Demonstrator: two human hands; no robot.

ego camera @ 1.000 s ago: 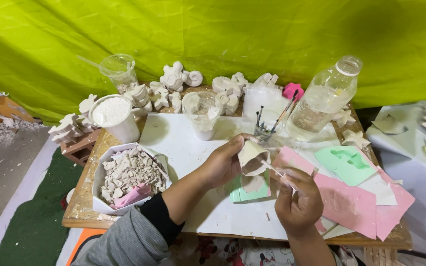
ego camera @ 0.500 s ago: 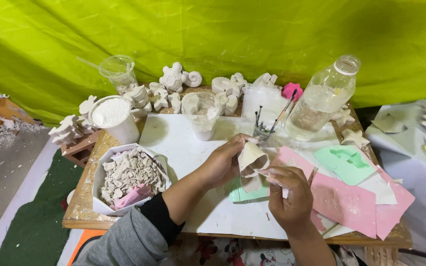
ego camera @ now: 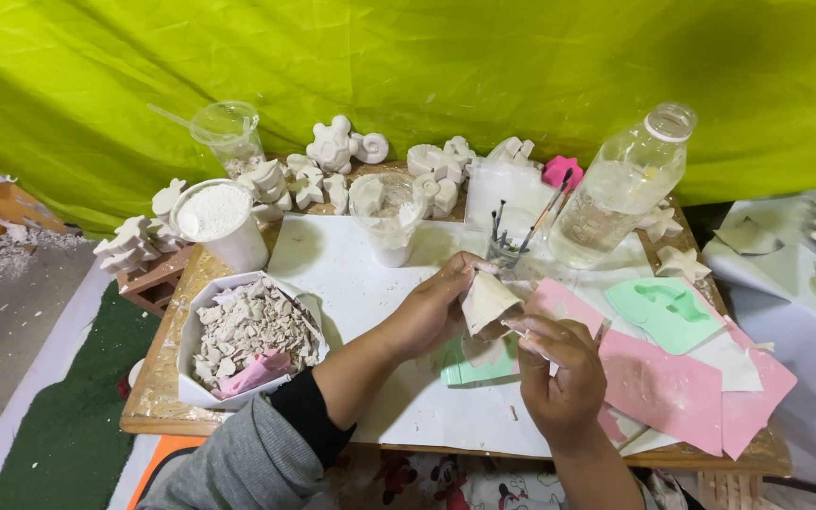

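Observation:
My left hand (ego camera: pixel 438 304) holds a small off-white plaster piece (ego camera: pixel 488 302) above the white sheet (ego camera: pixel 351 274) on the wooden table (ego camera: pixel 158 387). My right hand (ego camera: pixel 564 373) is right beside it, fingertips dusted white and touching the piece's lower right edge; whether it still holds a thin tool is hidden. Under the hands lies a green mould (ego camera: pixel 469 368) and pink sheets (ego camera: pixel 663 387).
A hexagonal white bowl (ego camera: pixel 191 331) of plaster scraps sits left. A cup of white powder (ego camera: pixel 217 222), a plastic cup (ego camera: pixel 384 217), a jar of brushes (ego camera: pixel 507 241), a large clear bottle (ego camera: pixel 620 189) and several cast figures (ego camera: pixel 337 146) line the back. A green mould (ego camera: pixel 663 307) lies right.
My right hand has come up closer to the plaster piece, and the thin tool seen a second ago is no longer visible. My left hand has turned the piece slightly.

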